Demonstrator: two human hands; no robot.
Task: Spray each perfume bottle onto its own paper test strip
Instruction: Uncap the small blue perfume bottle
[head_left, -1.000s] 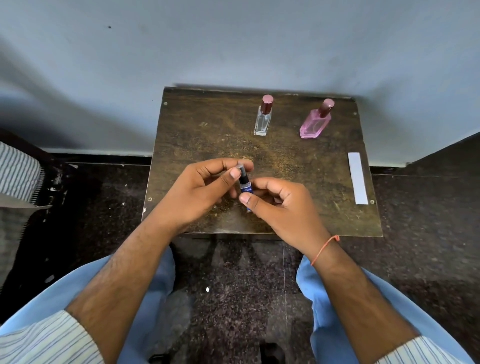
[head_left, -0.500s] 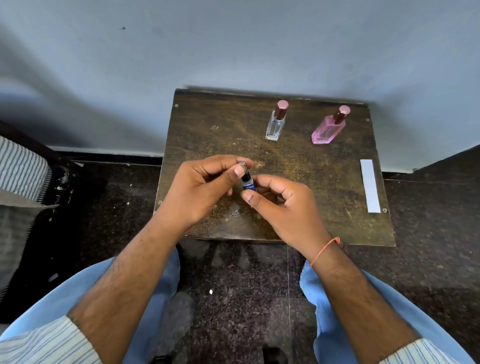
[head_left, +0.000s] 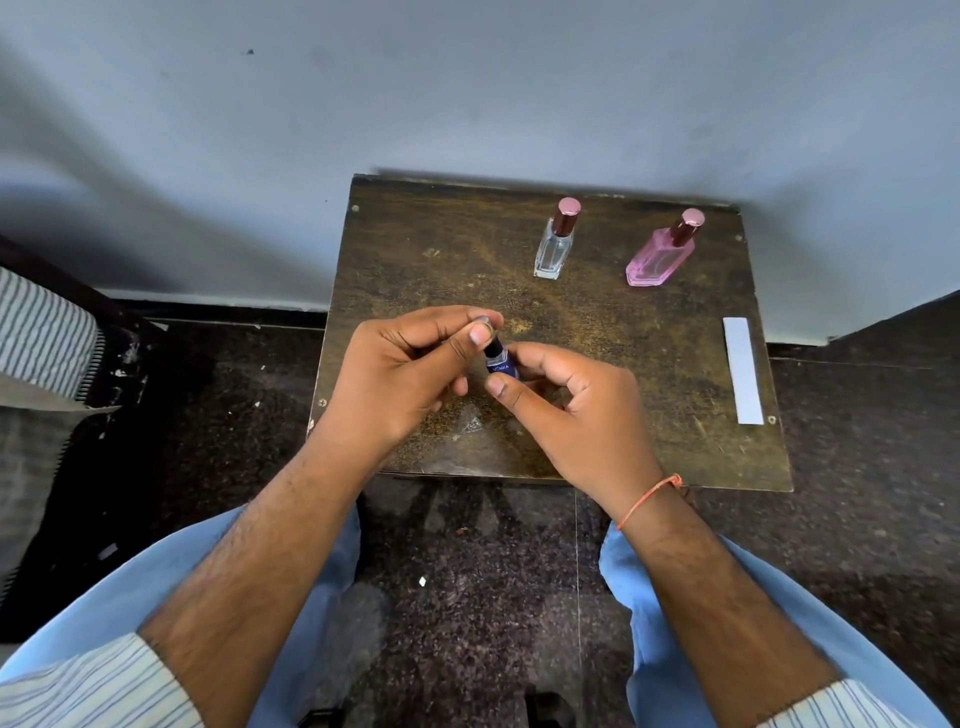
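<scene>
A small dark blue perfume bottle is held above the middle of the brown wooden table. My right hand grips its body between thumb and fingers. My left hand pinches its cap at the top with thumb and forefinger. A clear glass bottle with a rose cap stands at the back. To its right stands a pink bottle, also capped. A white paper strip lies flat near the table's right edge.
The table stands against a pale blue wall. Dark speckled floor surrounds it, and my knees in light blue trousers sit below the near edge. A striped cloth lies on dark furniture at the left.
Both hands stay together on the blue bottle. The camera has shifted slightly, so the table sits further right and lower in view.
</scene>
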